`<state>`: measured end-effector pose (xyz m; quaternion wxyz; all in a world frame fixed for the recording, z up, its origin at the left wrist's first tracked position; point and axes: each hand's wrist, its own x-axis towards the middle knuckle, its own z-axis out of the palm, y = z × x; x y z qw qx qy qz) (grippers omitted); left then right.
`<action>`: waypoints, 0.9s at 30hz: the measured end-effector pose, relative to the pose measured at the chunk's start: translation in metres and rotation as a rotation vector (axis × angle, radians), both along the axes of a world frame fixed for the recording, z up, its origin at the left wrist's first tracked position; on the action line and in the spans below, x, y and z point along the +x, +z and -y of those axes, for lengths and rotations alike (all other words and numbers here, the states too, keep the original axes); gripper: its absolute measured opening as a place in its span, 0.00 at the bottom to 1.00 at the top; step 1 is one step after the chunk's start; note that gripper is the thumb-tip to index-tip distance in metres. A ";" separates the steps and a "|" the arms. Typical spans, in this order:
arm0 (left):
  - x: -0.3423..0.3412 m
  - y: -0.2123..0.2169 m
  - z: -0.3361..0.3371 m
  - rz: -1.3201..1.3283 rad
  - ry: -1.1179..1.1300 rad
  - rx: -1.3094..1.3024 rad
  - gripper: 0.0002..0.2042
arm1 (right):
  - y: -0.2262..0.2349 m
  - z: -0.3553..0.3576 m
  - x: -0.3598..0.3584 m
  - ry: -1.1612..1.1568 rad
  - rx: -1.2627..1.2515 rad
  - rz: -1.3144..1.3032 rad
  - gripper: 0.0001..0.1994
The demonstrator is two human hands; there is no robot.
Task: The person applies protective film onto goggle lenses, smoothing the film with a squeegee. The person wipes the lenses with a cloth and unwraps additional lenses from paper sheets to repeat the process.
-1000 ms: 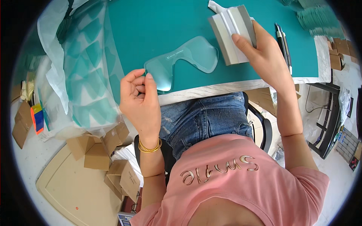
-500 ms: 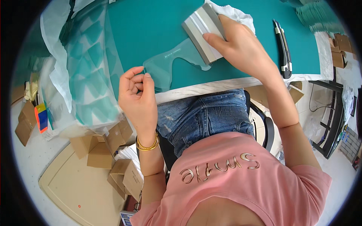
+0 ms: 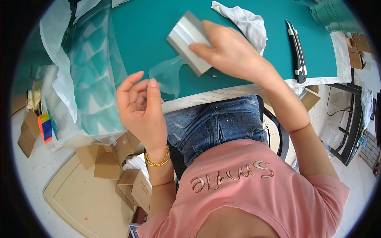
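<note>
A clear, curved plastic visor lens lies on the green mat close to the table's front edge. My right hand is closed around a wide grey-and-silver block-shaped tool, held tilted over the lens and hiding its right part. Whether the tool touches the lens I cannot tell. My left hand is just beside the lens's left end, palm turned up, with the thumb and index finger apart and nothing visible between them.
A white cloth lies crumpled behind my right hand. Farther right is a black-and-white utility knife. Plastic sheeting with several lens shapes covers the left side. Cardboard boxes stand below on the floor.
The block tool has moved left over the lens with my right hand, uncovering more of the cloth. My left thumb and fingers have come away from the lens's left edge and spread.
</note>
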<state>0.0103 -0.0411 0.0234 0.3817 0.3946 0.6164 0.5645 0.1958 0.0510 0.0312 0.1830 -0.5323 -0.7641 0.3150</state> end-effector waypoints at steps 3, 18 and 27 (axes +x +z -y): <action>-0.005 -0.010 0.007 0.010 0.018 -0.086 0.14 | -0.001 0.000 -0.018 0.069 -0.021 0.038 0.18; -0.017 -0.022 0.013 0.082 -0.029 -0.128 0.16 | 0.006 0.009 -0.047 0.164 -0.120 0.036 0.16; -0.015 -0.024 0.014 0.059 -0.025 -0.096 0.15 | -0.005 0.001 -0.039 0.155 0.055 0.005 0.15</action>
